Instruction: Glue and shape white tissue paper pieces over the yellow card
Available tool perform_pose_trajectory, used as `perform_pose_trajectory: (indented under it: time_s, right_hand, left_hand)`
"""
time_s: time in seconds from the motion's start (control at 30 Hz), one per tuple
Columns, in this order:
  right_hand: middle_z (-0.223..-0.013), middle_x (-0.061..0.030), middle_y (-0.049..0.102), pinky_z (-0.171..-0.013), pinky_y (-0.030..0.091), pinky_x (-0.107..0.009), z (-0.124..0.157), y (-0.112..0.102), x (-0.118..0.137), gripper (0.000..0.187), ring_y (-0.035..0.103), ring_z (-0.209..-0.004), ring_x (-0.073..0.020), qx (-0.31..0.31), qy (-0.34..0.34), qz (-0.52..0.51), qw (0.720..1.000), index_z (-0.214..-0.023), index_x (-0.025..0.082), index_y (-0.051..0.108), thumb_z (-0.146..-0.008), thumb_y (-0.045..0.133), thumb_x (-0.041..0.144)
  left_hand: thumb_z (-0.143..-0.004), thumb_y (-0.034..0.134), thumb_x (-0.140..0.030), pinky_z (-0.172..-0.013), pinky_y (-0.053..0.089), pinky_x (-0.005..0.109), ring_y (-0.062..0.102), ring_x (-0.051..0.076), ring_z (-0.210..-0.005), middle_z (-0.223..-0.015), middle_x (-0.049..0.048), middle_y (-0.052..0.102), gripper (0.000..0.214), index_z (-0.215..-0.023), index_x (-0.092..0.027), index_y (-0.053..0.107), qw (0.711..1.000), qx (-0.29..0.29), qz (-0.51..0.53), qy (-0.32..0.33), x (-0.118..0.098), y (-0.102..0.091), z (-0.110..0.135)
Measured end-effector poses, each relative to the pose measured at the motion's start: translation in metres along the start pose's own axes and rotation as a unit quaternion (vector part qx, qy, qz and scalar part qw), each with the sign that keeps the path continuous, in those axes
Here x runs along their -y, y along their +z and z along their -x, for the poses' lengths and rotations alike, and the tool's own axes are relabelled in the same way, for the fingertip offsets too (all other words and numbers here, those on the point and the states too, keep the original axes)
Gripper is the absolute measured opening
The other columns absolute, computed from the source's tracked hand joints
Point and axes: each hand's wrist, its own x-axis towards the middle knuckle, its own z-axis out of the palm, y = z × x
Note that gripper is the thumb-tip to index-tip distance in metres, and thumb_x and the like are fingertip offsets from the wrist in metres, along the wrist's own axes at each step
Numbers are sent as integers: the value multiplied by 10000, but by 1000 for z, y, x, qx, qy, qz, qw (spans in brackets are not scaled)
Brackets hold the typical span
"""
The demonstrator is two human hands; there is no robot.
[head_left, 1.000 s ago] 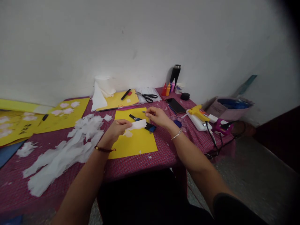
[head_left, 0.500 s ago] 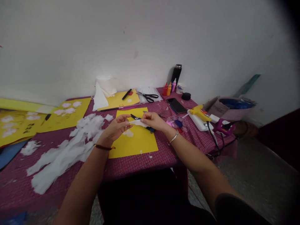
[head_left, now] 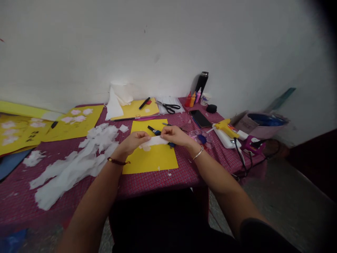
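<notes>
A small white strip of tissue paper (head_left: 156, 141) is stretched between my hands over a yellow sheet of card (head_left: 150, 163). My left hand (head_left: 133, 143) pinches its left end. At its right end the fingers of my right hand (head_left: 176, 136) are closed on it. Pale petal-like scraps (head_left: 145, 148) lie on the card just below the strip. Behind my hands a black-and-blue tool (head_left: 154, 130) rests on the card, its lower part partly covered by the right hand. Left of the card, torn white tissue paper (head_left: 76, 172) is heaped on the checked cloth.
At the back are black-handled scissors (head_left: 170, 106), a marker (head_left: 144, 103) and small paint bottles (head_left: 194, 98). To the right lie a phone (head_left: 200, 118), a yellow glue gun (head_left: 225, 128) and a purple power socket with cords (head_left: 251, 144). Yellow cards with pale flowers (head_left: 76, 119) lie at left.
My left hand has gone from loosely spread fingers to pinching the strip's left end. The strip is now held flat and taut between both hands. The view has shifted slightly.
</notes>
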Motion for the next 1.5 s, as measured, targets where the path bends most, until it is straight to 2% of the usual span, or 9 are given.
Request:
perform_pose_trajectory:
  time_s: [0.23,0.43,0.57,0.67,0.77,0.87,1.03,1.2,1.5]
  right_hand:
    - [-603,46,472,-474,265,-220,1,-10,-1,305,382,-526,-73,-42,32,-43,998,-692,170,527,-747,634,450]
    - [-589,48,494,-447,276,-206,3,-11,1,294,391,-500,-66,-33,58,-72,995,-710,171,558,-720,690,433]
    - [-612,35,551,-460,333,-205,-3,-1,-6,302,446,-512,-80,-78,80,-112,987,-730,173,567,-698,699,444]
    - [-607,42,551,-486,363,-210,-10,10,-13,298,455,-512,-85,-139,85,-132,978,-722,179,554,-695,684,446]
    - [-618,42,558,-513,386,-220,-13,16,-17,269,476,-529,-98,-148,76,-104,981,-732,185,546,-729,652,432]
    - [-659,25,584,-561,408,-233,-12,13,-17,197,510,-586,-116,-132,44,22,990,-755,183,563,-810,586,371]
    - [-998,-85,680,-781,454,-310,-6,2,-15,267,612,-868,-193,-112,22,367,923,-1059,159,639,-863,582,331]
    - [-1153,-155,650,-923,439,-428,-5,14,-18,402,603,-1080,-304,-14,56,501,864,-1221,176,608,-848,600,326]
    - [-1150,-114,575,-953,460,-344,-1,-2,-9,506,580,-1068,-225,-156,-31,360,919,-1303,153,540,-798,542,118]
  left_hand:
    - [-695,789,-314,-545,421,210,574,110,-551,-619,28,690,165,-695,-165,718,996,84,27,-7,-6,-20,6]
    - [-679,807,-195,-555,484,216,587,116,-548,-589,19,660,149,-632,-155,672,983,-40,179,-2,2,-28,-3]
    - [-837,666,-479,-782,551,296,668,168,-823,-839,49,719,297,-808,-183,653,922,-124,363,49,3,-7,-13]
    - [-840,523,-681,-813,553,351,662,242,-980,-998,126,719,546,-954,-166,665,909,-79,408,21,6,20,-15]
    - [-781,709,-532,-723,551,327,680,230,-872,-919,115,723,417,-939,-148,672,942,-35,334,-7,11,43,-13]
    - [-663,838,-306,-538,485,258,635,158,-611,-717,63,697,285,-802,-121,672,959,-126,253,-16,13,48,-11]
    - [-689,776,-181,-420,348,196,623,125,-555,-674,47,688,162,-765,-108,653,926,-252,279,-25,-1,21,-9]
    - [-788,620,-79,-422,345,176,632,115,-536,-580,20,639,100,-712,-131,580,895,-297,327,-58,-14,-4,-7]
    - [-842,507,-90,-487,436,188,670,148,-573,-575,34,639,120,-751,-168,514,880,-318,345,-74,-13,-27,-9]
